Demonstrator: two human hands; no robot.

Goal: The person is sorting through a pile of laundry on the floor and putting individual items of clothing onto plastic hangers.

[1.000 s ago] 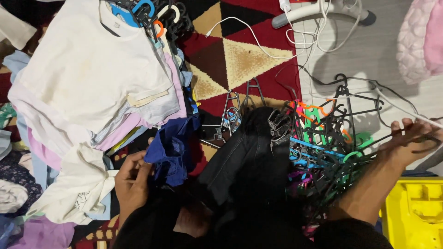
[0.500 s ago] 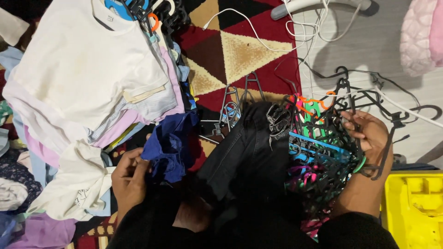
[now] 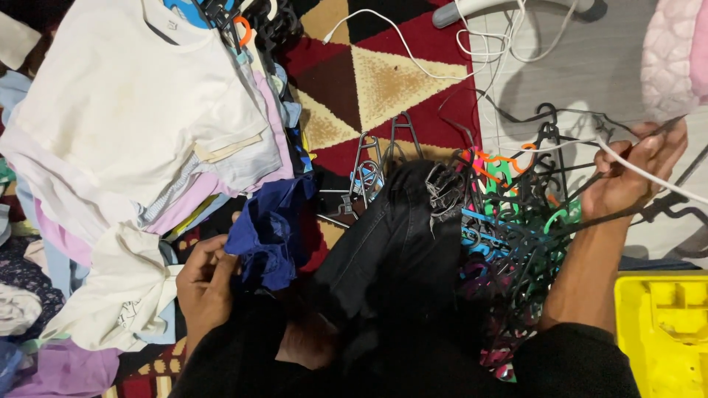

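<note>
My left hand [image 3: 203,284] grips a crumpled dark blue garment [image 3: 269,232] at its lower edge, just left of my black-trousered knee [image 3: 391,243]. My right hand [image 3: 634,173] is closed on a black hanger [image 3: 582,121], lifted at the right side of a tangled heap of black and coloured hangers [image 3: 509,228]. A white cable [image 3: 649,180] crosses over the fingers of that hand.
A pile of hung shirts, cream on top [image 3: 125,118], fills the left. A patterned red rug [image 3: 383,74] lies ahead, with metal hangers [image 3: 369,166] on it. A yellow plastic box [image 3: 664,332] sits bottom right, a pink fluffy item [image 3: 675,51] top right.
My right hand has moved from the heap's right edge up and outward, pulling a black hanger away from the tangle. My left hand stays on the blue garment.
</note>
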